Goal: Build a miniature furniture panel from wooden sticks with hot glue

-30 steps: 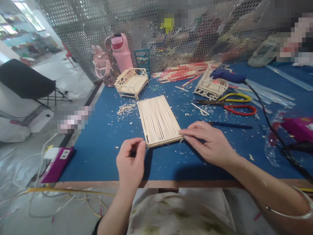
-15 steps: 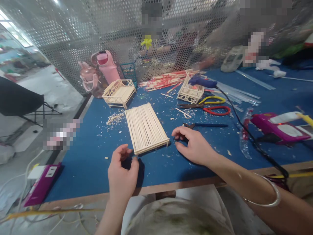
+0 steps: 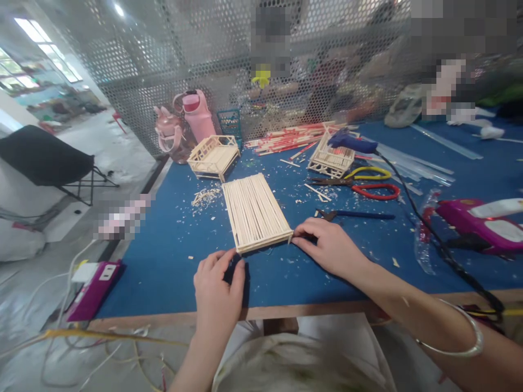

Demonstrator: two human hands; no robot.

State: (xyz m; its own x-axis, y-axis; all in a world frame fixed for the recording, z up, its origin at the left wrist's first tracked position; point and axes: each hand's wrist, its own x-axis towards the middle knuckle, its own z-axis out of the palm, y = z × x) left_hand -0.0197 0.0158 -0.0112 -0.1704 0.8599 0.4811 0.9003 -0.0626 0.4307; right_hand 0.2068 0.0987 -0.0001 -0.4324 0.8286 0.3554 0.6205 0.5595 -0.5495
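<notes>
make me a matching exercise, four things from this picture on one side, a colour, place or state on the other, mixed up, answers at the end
1. flat panel
2. scissors
3. corded tool
4. right hand

A. part yellow, part red
B. at the panel's near right corner
C. pale sticks side by side
D. dark blue

Pairs: 1-C, 2-A, 3-D, 4-B

Blue worktop [image 3: 163,294], bearing: slatted stick panel [image 3: 256,211]; railed stick model [image 3: 214,157]; red-marked sticks [image 3: 292,139]; red-and-yellow-handled cutters [image 3: 347,182]; blue-handled pliers [image 3: 359,214]; clear strips [image 3: 408,162]; wood scraps [image 3: 206,196].
</notes>
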